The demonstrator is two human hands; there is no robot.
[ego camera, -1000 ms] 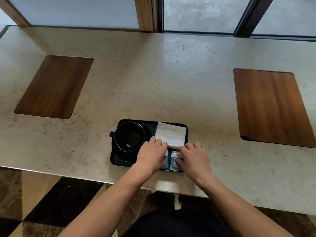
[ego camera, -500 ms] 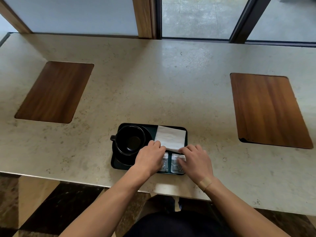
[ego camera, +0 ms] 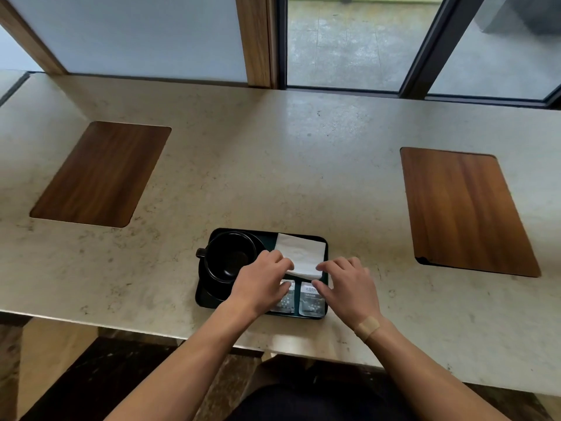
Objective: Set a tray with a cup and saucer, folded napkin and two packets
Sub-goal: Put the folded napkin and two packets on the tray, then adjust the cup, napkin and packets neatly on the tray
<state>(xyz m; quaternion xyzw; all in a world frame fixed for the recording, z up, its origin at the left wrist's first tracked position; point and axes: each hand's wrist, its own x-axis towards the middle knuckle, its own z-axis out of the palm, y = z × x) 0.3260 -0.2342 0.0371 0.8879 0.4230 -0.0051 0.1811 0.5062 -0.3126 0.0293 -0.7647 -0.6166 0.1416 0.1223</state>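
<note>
Stone surface [ego camera: 273, 165] carries two inset wood panels, left [ego camera: 101, 174] and right [ego camera: 464, 211]. Dark tray [ego camera: 326, 256] near front edge: black cup [ego camera: 226, 258] on saucer [ego camera: 209, 288] left, napkin [ego camera: 300, 253] rear right, two packets [ego camera: 311, 302] front right. Left hand [ego camera: 261, 284] and right hand [ego camera: 349, 287], fingers loosely curled, pinch napkin's near edge, partly covering packets.

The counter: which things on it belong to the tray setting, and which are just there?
Part of the job: tray, cup, saucer, napkin, two packets.
Just there: two wooden panels, counter.
</note>
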